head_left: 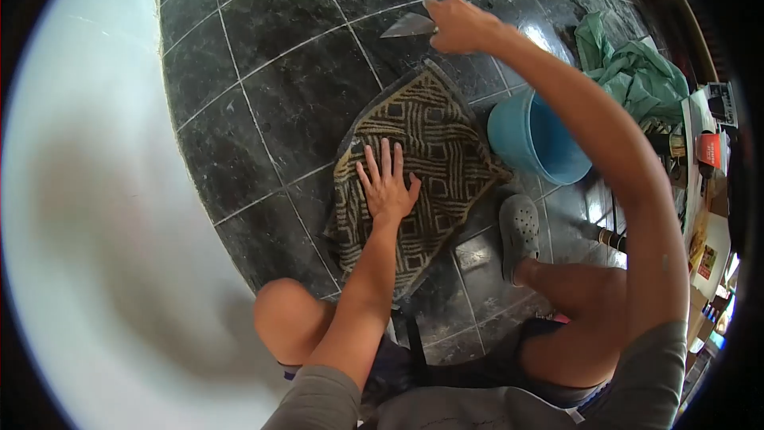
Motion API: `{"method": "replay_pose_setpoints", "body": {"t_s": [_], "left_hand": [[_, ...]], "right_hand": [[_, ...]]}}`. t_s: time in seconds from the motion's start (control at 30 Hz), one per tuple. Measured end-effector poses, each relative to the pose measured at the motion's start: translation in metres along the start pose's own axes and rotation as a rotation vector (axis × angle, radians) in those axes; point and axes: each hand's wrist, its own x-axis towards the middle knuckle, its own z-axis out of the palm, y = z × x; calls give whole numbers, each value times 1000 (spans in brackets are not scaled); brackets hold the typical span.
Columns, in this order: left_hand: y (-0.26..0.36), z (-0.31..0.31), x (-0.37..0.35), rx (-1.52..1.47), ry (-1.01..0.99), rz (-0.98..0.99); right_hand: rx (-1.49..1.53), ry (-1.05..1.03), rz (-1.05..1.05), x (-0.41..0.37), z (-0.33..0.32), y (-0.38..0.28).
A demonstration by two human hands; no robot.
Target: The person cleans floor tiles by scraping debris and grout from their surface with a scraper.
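My left hand [388, 191] lies flat with spread fingers on a brown and black patterned mat [434, 167], pressing near its middle. The mat rests crookedly on the dark tiles, its edges slightly crumpled. Farther out, beyond the mat's top corner, my right hand [460, 25] is closed around the handle of a putty knife [410, 26]. Its flat metal blade points left over the floor, and the handle is hidden in my fist.
A blue bucket [509, 131] stands right of the mat, beneath my right forearm. Behind it lies a crumpled green cloth or sheet [637, 68]. A white wall [103, 175] borders the floor on the left. My foot in a grey clog [519, 227] is near the bucket; cluttered shelves [696, 191] line the right.
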Motion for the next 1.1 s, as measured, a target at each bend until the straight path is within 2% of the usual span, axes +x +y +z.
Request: {"method": "replay_pose_setpoints", "body": {"t_s": [0.03, 0.17, 0.23, 0.3, 0.37, 0.43, 0.53, 0.57, 0.67, 0.7, 0.73, 0.77, 0.8, 0.83, 0.87, 0.9, 0.93, 0.97, 1.03, 1.07, 1.1], "left_hand": [[0, 1, -5, 11, 3, 5], [2, 5, 1, 74, -14, -24], [6, 1, 2, 24, 69, -19], [7, 2, -1, -20, 182, 14], [9, 5, -2, 14, 187, 2], [12, 4, -3, 34, 241, 6], [15, 21, -12, 6, 313, -86], [23, 20, -14, 24, 454, -60], [47, 8, -18, -190, 237, -321], [48, -5, -15, -385, 207, -416], [49, -20, -13, -585, 167, -498], [49, -33, -7, -784, 117, -568], [43, -43, 0, -972, 150, -556], [34, -52, 6, -1163, 170, -539], [27, -63, 16, -1357, 180, -515], [35, -98, 21, -1370, 196, -567], [43, -136, 22, -1573, 139, -530], [49, -165, 24, -1638, 138, -488], [55, -224, 30, -1794, 154, -400], [61, -253, 30, -1891, 160, -361], [69, -280, 34, -1995, 168, -320]], "right_hand": [[-57, 74, -134, 5, 9, 26], [1, -10, -161, -39, -2, 65], [187, -7, -101, -56, 0, 83], [240, -40, -135, -59, 8, 100], [241, -95, -162, -57, 18, 115], [180, -151, -192, -40, 16, 120], [282, -201, -199, -22, 1, 104], [314, -195, -165, -23, -6, 92], [266, -16, -389, 17, 28, 93], [200, 37, -433, 23, 41, 90], [86, 210, -643, 29, 58, 91], [62, -18, -464, 35, 75, 90], [-3, -232, -279, 41, 92, 90], [-107, -223, -249, 11, 76, 74], [-147, -319, -224, 14, 90, 75], [-186, -341, -225, -8, 70, 61], [-103, -343, -234, -15, 61, 55], [-24, -340, -246, -18, 47, 49], [631, -432, -183, -21, 4, 22], [897, -590, -349, -45, -36, 6], [1006, -642, -560, -55, -56, -8]]}}
